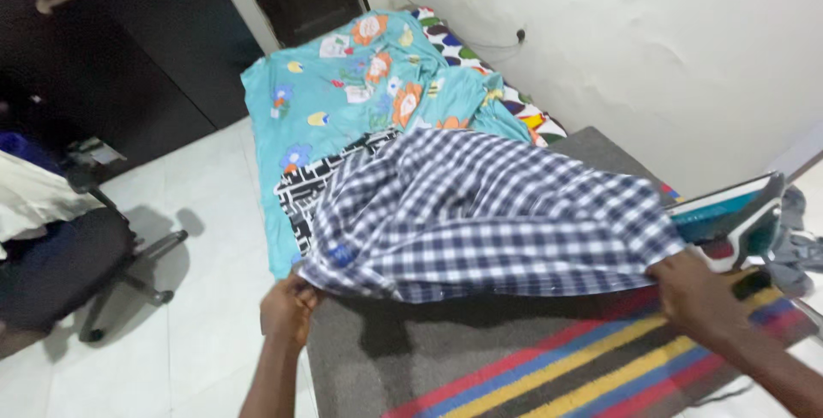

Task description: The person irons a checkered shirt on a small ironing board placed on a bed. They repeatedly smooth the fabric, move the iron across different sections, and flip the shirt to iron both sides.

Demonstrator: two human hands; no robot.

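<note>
A blue-and-white checked cloth [480,212] hangs lifted and spread above a grey blanket [446,349] with red, blue and yellow stripes. My left hand [287,308] pinches the cloth's near left corner. My right hand [696,291] grips its near right edge. The cloth billows between the two hands and casts a shadow on the blanket below.
A steam iron [739,216] stands upright just beyond my right hand. A turquoise flowered sheet [360,84] covers a mattress behind the cloth, with a black-and-white patterned fabric [304,186] beside it. An office chair [77,255] stands on the white tiled floor at left.
</note>
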